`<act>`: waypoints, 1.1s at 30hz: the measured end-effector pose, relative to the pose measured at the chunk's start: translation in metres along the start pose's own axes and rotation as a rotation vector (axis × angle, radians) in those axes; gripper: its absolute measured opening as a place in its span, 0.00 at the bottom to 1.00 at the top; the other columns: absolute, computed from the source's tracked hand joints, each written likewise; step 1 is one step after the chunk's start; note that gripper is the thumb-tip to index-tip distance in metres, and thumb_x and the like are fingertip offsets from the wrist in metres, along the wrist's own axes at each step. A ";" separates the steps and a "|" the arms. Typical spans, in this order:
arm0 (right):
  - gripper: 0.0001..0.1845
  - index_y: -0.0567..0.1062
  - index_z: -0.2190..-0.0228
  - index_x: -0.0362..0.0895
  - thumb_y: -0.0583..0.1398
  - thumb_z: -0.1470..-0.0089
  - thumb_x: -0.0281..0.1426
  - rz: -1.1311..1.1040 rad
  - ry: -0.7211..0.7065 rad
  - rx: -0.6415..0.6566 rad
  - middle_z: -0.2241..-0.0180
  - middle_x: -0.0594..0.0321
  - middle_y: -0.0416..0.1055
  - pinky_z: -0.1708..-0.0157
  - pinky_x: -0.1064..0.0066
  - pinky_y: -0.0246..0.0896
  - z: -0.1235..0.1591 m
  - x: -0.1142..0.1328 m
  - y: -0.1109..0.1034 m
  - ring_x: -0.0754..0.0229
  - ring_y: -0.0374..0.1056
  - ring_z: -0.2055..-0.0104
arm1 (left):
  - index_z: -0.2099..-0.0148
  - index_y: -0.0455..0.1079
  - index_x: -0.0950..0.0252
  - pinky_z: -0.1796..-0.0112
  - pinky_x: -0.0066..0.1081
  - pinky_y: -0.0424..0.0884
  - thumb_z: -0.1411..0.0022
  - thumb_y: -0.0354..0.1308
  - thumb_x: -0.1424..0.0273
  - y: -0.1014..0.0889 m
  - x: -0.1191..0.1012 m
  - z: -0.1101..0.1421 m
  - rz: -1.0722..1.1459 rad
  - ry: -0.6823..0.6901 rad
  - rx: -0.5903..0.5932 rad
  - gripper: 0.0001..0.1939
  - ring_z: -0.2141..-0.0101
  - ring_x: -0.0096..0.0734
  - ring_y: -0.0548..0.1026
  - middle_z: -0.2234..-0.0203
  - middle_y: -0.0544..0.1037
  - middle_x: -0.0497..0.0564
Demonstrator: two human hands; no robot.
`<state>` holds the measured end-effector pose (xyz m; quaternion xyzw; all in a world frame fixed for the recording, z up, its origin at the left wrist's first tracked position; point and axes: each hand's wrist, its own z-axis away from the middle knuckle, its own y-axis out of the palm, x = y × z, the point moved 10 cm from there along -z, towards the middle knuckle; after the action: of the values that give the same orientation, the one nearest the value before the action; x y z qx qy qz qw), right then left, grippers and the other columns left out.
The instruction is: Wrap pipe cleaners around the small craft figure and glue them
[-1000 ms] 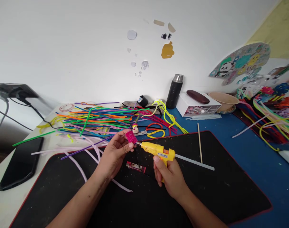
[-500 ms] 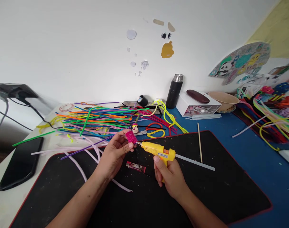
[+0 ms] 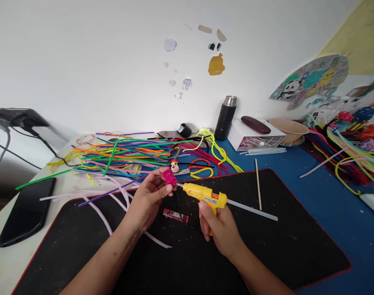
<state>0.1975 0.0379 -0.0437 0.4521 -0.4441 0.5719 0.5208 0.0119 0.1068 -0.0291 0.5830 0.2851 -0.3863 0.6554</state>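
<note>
Between the thumb and fingers of my left hand (image 3: 150,198) is a magenta coil of pipe cleaner (image 3: 169,178). My right hand (image 3: 220,225) grips a yellow hot glue gun (image 3: 202,192) by its handle. The gun's metal nozzle is at the lower right edge of the coil; I cannot tell whether it touches. A translucent glue stick (image 3: 254,210) sticks out of the gun's back end. Just behind the coil sits a small doll-like head (image 3: 174,166) with a pink and yellow top. A lighter (image 3: 175,215) lies on the black mat (image 3: 266,254) below my hands.
Scissors (image 3: 202,172) and many coloured pipe cleaners (image 3: 134,151) lie behind my hands. A wooden stick (image 3: 258,184) is on the mat's right. Further back stand a black flask (image 3: 226,119) and a white drawer box (image 3: 254,135). A black phone (image 3: 27,213) lies at left.
</note>
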 end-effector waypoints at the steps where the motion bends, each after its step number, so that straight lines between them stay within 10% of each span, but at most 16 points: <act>1: 0.36 0.68 0.79 0.46 0.59 0.40 0.64 -0.005 -0.002 0.000 0.91 0.70 0.59 0.82 0.72 0.51 0.000 0.000 0.000 0.65 0.57 0.88 | 0.54 0.81 0.62 0.68 0.26 0.73 0.56 0.84 0.71 0.000 0.000 0.000 0.001 0.000 -0.001 0.27 0.67 0.29 0.76 0.61 0.81 0.50; 33: 0.39 0.82 0.61 0.40 0.65 0.47 0.66 -0.421 0.081 -0.153 0.82 0.68 0.66 0.85 0.77 0.50 -0.023 -0.010 -0.020 0.66 0.61 0.83 | 0.54 0.80 0.62 0.67 0.27 0.74 0.56 0.84 0.68 -0.007 -0.015 -0.002 0.050 0.116 -0.016 0.27 0.64 0.31 0.79 0.62 0.84 0.51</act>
<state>0.2163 0.0598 -0.0577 0.4709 -0.3608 0.4327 0.6789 -0.0016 0.1111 -0.0205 0.6060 0.3109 -0.3333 0.6519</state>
